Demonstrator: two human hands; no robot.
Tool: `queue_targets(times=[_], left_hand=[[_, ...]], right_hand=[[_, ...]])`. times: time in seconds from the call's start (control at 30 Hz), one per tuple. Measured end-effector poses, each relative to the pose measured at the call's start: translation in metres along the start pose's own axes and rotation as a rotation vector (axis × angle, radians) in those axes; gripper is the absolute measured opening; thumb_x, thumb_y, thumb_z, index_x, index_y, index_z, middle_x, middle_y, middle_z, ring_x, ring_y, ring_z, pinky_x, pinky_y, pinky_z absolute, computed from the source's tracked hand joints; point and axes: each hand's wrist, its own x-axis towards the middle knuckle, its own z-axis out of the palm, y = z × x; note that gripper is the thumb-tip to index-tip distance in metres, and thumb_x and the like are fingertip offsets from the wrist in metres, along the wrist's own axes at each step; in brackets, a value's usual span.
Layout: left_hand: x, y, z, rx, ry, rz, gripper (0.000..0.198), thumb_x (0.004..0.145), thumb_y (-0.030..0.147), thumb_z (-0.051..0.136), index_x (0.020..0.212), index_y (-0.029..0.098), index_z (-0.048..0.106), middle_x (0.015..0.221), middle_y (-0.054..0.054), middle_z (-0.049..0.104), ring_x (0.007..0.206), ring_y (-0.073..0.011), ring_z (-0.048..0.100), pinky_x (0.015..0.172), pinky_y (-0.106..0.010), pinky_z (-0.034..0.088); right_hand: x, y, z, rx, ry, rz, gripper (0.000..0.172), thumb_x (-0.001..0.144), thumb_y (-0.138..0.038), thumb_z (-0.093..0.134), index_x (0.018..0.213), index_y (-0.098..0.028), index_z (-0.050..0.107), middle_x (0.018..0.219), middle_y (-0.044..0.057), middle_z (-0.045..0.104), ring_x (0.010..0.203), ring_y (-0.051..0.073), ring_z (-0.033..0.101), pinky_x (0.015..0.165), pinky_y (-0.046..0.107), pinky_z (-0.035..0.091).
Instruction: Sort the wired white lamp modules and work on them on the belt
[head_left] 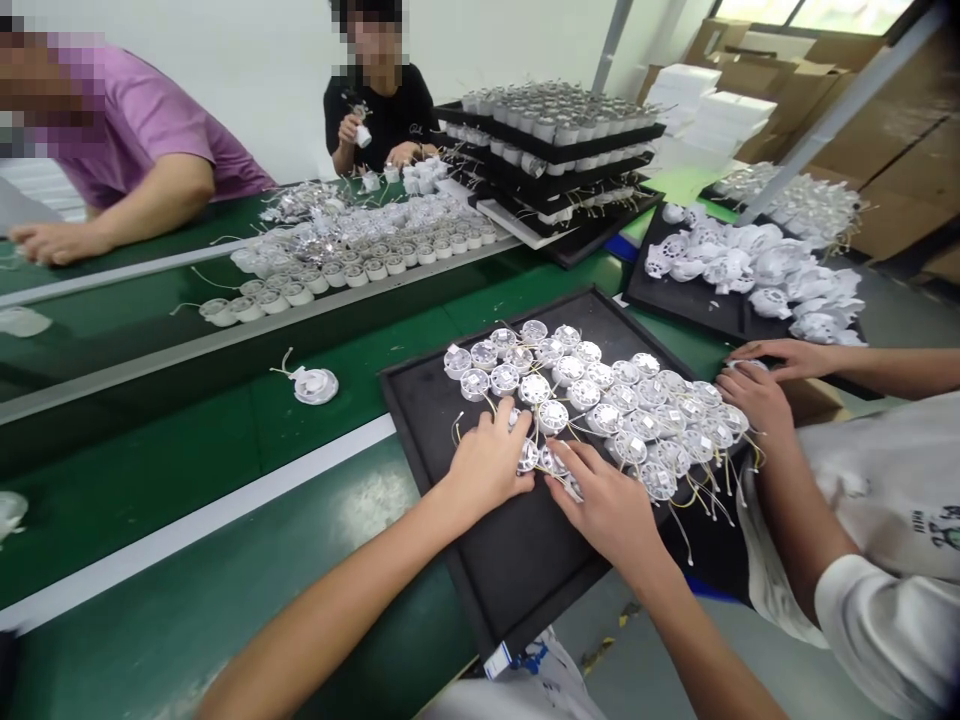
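A black tray [480, 590] in front of me holds several round white parts with silvery tops [553, 416], set close together, thin wires trailing from them. At the near edge of the group, my left hand [491, 460] has its fingers curled around one of these parts [528, 456]. Just beside it, my right hand [607, 500] closes on another round part [553, 460], its thumb and fingers low on the sides. Both parts are partly hidden by my fingers and sit down at the tray.
Behind the tray runs a green conveyor [225, 440] with a loose wired part [315, 385]. Stacked loaded trays [555, 150] stand beyond. At right, a co-worker's hands [765, 390] touch a part near a tray of white bagged pieces [757, 265]. Two more people sit across.
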Motion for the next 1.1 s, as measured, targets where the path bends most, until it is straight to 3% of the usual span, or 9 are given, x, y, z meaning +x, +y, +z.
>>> queue_targets(times=[0.13,0.27,0.33,0.43,0.5,0.6,0.83,0.97,1.1], left_hand=[[-0.01,-0.001,-0.005,-0.003,-0.077,-0.004,0.091,0.078,0.048,0.082,0.154,0.021,0.039,0.162,-0.019,0.039,0.121,-0.04,0.061,0.076,-0.045,0.063],[-0.011,-0.006,-0.017,-0.076,-0.152,-0.02,0.082,0.078,0.051,0.079,0.148,0.024,0.047,0.15,-0.017,0.049,0.118,-0.0411,0.064,0.079,-0.047,0.062],[-0.011,-0.012,-0.028,-0.174,-0.203,-0.02,0.08,0.077,0.057,0.077,0.145,0.027,0.05,0.143,-0.014,0.053,0.106,-0.0373,0.069,0.08,-0.047,0.061],[-0.012,-0.031,-0.046,-0.361,-0.311,-0.004,0.08,0.078,0.069,0.072,0.146,0.033,0.052,0.137,-0.01,0.055,0.094,-0.0306,0.071,0.081,-0.044,0.058],[-0.013,-0.044,-0.054,-0.495,-0.392,0.024,0.079,0.079,0.074,0.071,0.146,0.035,0.054,0.132,-0.008,0.058,0.098,-0.0291,0.07,0.085,-0.04,0.056],[-0.016,-0.054,-0.059,-0.616,-0.454,0.058,0.081,0.081,0.076,0.071,0.15,0.036,0.055,0.125,-0.006,0.062,0.11,-0.0287,0.068,0.095,-0.036,0.054],[-0.044,-0.024,-0.066,0.007,-0.197,-0.079,0.066,0.082,0.055,0.075,0.141,0.03,0.059,0.148,-0.014,0.052,0.092,-0.0345,0.074,0.069,-0.041,0.056],[-0.051,-0.024,-0.073,-0.038,-0.255,-0.054,0.064,0.084,0.061,0.071,0.139,0.033,0.06,0.147,-0.011,0.051,0.077,-0.0278,0.075,0.066,-0.041,0.057],[-0.063,-0.019,-0.054,-0.064,-0.249,-0.047,0.063,0.084,0.061,0.072,0.138,0.032,0.059,0.15,-0.01,0.05,0.084,-0.0296,0.076,0.068,-0.043,0.06]], right_hand=[[-0.004,0.0,-0.002,0.038,-0.038,-0.11,0.045,0.109,-0.044,0.049,0.152,-0.03,0.057,0.141,0.006,0.069,0.105,0.023,0.076,0.065,0.03,0.054],[0.001,-0.007,-0.012,0.098,-0.128,-0.048,0.047,0.107,-0.048,0.051,0.151,-0.032,0.058,0.136,0.006,0.072,0.093,0.026,0.078,0.059,0.033,0.055],[0.004,-0.007,-0.021,0.231,-0.168,0.008,0.048,0.106,-0.05,0.052,0.152,-0.034,0.058,0.139,0.006,0.071,0.1,0.028,0.078,0.069,0.036,0.061],[0.01,0.003,-0.033,0.578,-0.279,0.074,0.051,0.103,-0.055,0.059,0.15,-0.038,0.059,0.148,0.002,0.067,0.126,0.029,0.07,0.101,0.041,0.06],[0.014,0.013,-0.038,0.773,-0.401,0.122,0.054,0.099,-0.06,0.064,0.149,-0.038,0.062,0.153,0.001,0.064,0.139,0.03,0.062,0.115,0.043,0.052],[0.017,0.021,-0.045,0.89,-0.494,0.159,0.061,0.096,-0.064,0.066,0.15,-0.035,0.062,0.159,0.003,0.058,0.148,0.033,0.053,0.121,0.048,0.046],[0.005,0.014,-0.059,0.757,-0.291,0.132,0.051,0.101,-0.055,0.062,0.149,-0.038,0.061,0.154,0.004,0.063,0.139,0.032,0.062,0.115,0.05,0.052],[0.003,0.017,-0.054,0.848,-0.304,0.12,0.053,0.101,-0.057,0.063,0.149,-0.035,0.062,0.155,0.005,0.062,0.139,0.032,0.063,0.112,0.047,0.055],[-0.004,0.008,-0.055,0.747,-0.243,0.097,0.05,0.101,-0.054,0.062,0.148,-0.036,0.062,0.154,0.004,0.063,0.137,0.03,0.064,0.11,0.044,0.056]])
